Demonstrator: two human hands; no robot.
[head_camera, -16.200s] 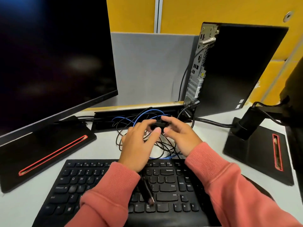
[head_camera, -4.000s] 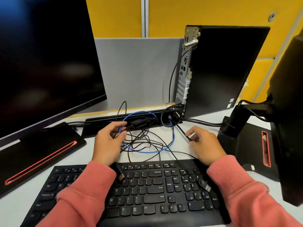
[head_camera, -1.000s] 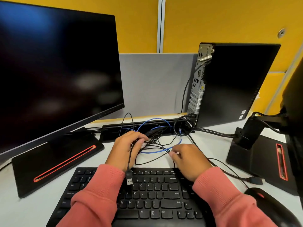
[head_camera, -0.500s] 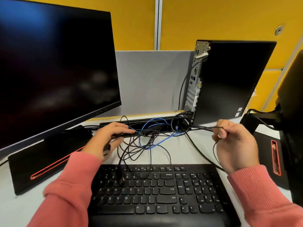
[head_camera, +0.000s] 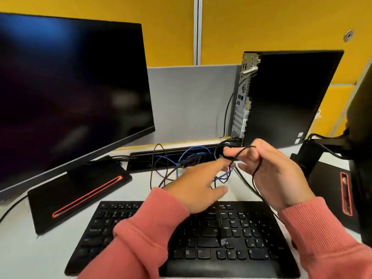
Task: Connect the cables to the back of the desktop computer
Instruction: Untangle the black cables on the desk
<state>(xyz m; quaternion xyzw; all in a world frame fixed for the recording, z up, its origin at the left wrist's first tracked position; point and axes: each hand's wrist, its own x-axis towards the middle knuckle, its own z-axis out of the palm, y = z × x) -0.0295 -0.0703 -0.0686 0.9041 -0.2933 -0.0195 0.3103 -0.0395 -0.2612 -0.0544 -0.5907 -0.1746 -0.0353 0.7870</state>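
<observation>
Our right hand (head_camera: 279,174) is raised in front of the desktop computer (head_camera: 289,99), fingers curled and pinching a thin black cable (head_camera: 254,178). The cable loops over the fingers and runs down past the wrist toward the keyboard (head_camera: 201,234). Our left hand (head_camera: 198,184) is spread, fingers reaching toward the cable near the right hand's pinch; it's blurred, so we can't tell if it has contact. The rest of the cables, a blue cable (head_camera: 193,156) among them, lie tangled on the table (head_camera: 24,248) in front of the tower's rear panel (head_camera: 240,109).

We judge the step as freeing one cable from the tangle and finding its plug. A connector (head_camera: 223,241) lies on the keyboard; we can't confirm it belongs to this cable.

To do it well:
- Run the left hand along the cable to its end rather than yanking it.
- Check the plug's shape against the ports on the rear panel.
- Square the plug up and push straight in.
- Steady the tower if it tips.
</observation>
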